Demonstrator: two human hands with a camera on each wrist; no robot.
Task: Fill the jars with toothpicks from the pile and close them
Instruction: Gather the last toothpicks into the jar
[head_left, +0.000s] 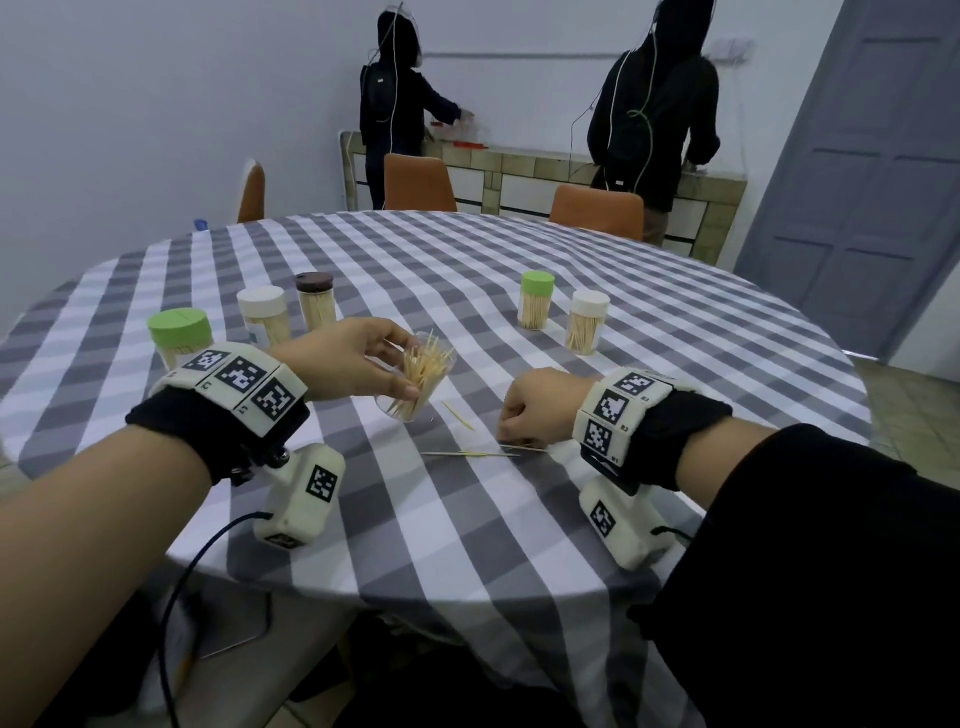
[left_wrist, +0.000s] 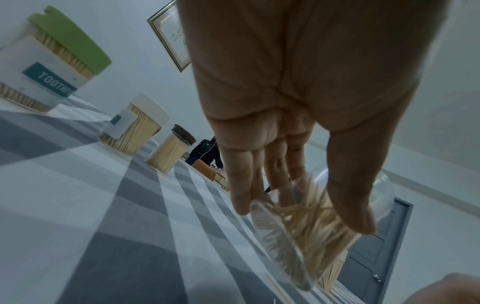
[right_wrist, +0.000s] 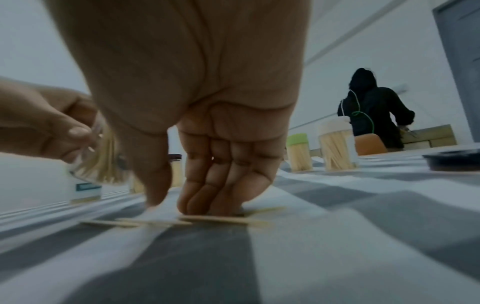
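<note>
My left hand (head_left: 402, 364) grips a clear, lidless jar (head_left: 423, 376), tilted with its mouth toward the right and partly filled with toothpicks. The left wrist view shows thumb and fingers wrapped round the jar (left_wrist: 285, 246). My right hand (head_left: 511, 431) is down on the tablecloth to the jar's right. Its fingertips (right_wrist: 207, 205) press on loose toothpicks (right_wrist: 215, 219), and the thumb stands apart from them. A few more loose toothpicks (head_left: 467, 453) lie between the two hands. A dark lid (right_wrist: 451, 162) lies on the table to the right.
Closed, filled jars stand behind: a large green-lidded one (head_left: 179, 332), a white-lidded one (head_left: 262, 314) and a brown-lidded one (head_left: 316, 301) at left, a small green one (head_left: 536, 300) and a white one (head_left: 588, 321) at right. Orange chairs (head_left: 418, 182) and two people stand beyond the checked table (head_left: 415, 519).
</note>
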